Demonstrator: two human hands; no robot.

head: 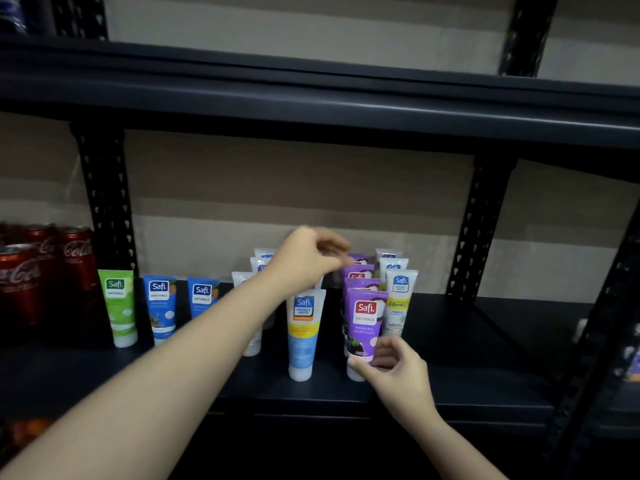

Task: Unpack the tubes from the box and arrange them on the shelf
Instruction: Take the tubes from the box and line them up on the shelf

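Several Safi tubes stand cap-down on the dark shelf. At the left are a green tube and two blue tubes. In the middle stands a row of white tubes, led by a white, yellow and blue tube. To the right is a row of purple tubes, then a white and yellow row. My right hand grips the base of the front purple tube. My left hand reaches over the white row, fingers pinched at the tops of the rear purple tubes. No box is in view.
Red cola cans stand on the shelf at the far left. Black perforated uprights rise behind the tubes on both sides. The upper shelf beam runs overhead. Small items sit on a neighbouring shelf at the far right.
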